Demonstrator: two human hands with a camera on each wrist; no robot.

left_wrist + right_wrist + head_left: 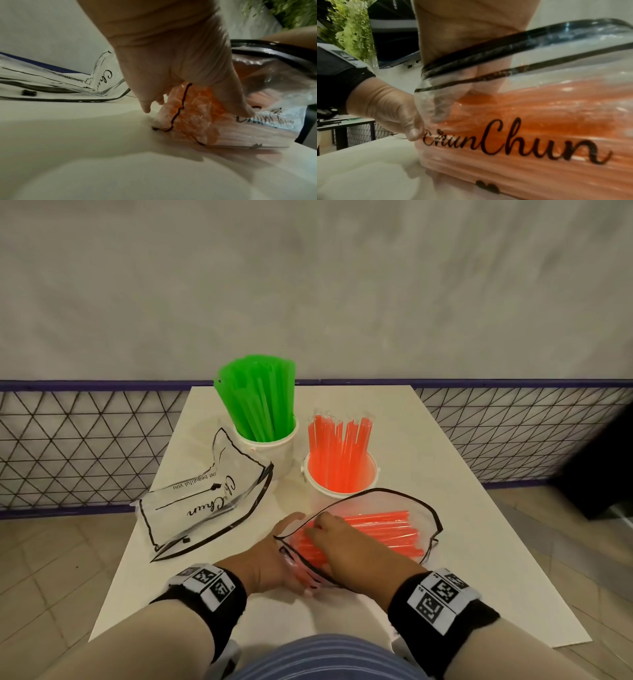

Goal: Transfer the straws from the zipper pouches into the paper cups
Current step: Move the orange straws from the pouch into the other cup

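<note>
A clear zipper pouch (424,529) (267,83) (537,147) lies open on the white table (462,542), with orange straws (383,529) (547,108) lying lengthwise inside. My left hand (274,556) (195,112) grips the pouch's near left end from outside. My right hand (334,541) (471,88) reaches in through the pouch mouth, its fingers curled into the bunch of straws. Behind the pouch, a white paper cup (342,489) holds upright orange straws (339,446). A second cup (274,453) holds green straws (260,402).
An empty clear pouch (205,501) (72,79) with black lettering lies crumpled at the left of the table. A wire mesh fence (85,446) runs behind the table, below a grey wall. Tiled floor lies on both sides.
</note>
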